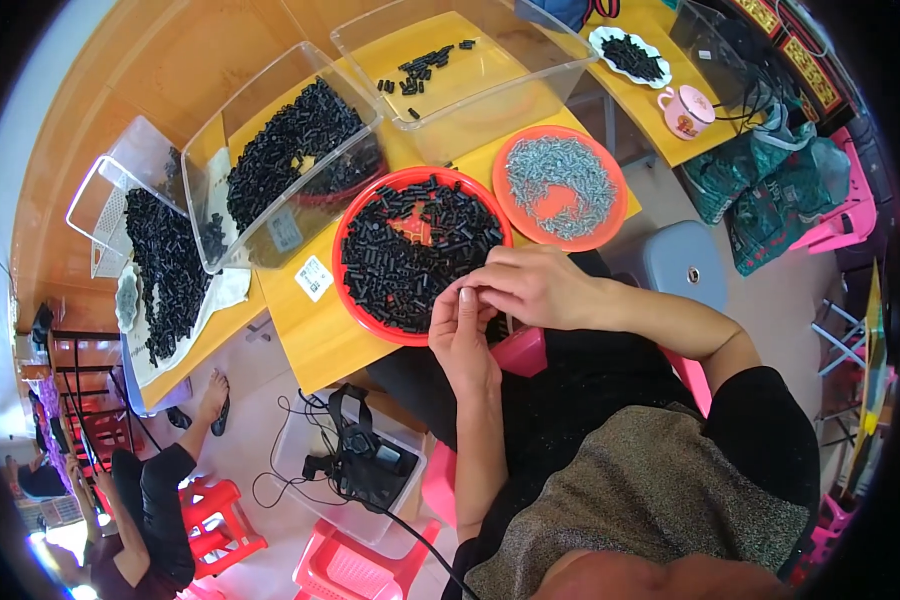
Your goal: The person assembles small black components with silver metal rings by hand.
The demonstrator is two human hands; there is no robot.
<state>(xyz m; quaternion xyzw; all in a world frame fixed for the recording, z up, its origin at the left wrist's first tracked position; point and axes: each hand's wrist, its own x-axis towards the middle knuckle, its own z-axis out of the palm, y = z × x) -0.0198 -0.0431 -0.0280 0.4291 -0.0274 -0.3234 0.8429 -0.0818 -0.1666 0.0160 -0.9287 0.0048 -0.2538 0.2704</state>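
My left hand (pixel 464 348) and my right hand (pixel 542 286) meet at the fingertips over the near right rim of a round red basin (pixel 345 290). Both are pinched closed; whatever sits between the fingers is too small or hidden to make out. Many short black tube-like pieces (pixel 410 265) fill the basin, and a bit of its red patterned bottom shows through. Just beyond my right hand, an orange-red plate (pixel 617 210) holds a heap of small silvery screws or pins (pixel 560 180).
Clear plastic bins (pixel 290 225) stand at the back of the yellow table (pixel 300 340), with more black pieces. A white dish (pixel 600 38) and a pink mug (pixel 686 112) are at the far right. At lower left, another person (pixel 155 500) sits beside a red stool (pixel 220 530).
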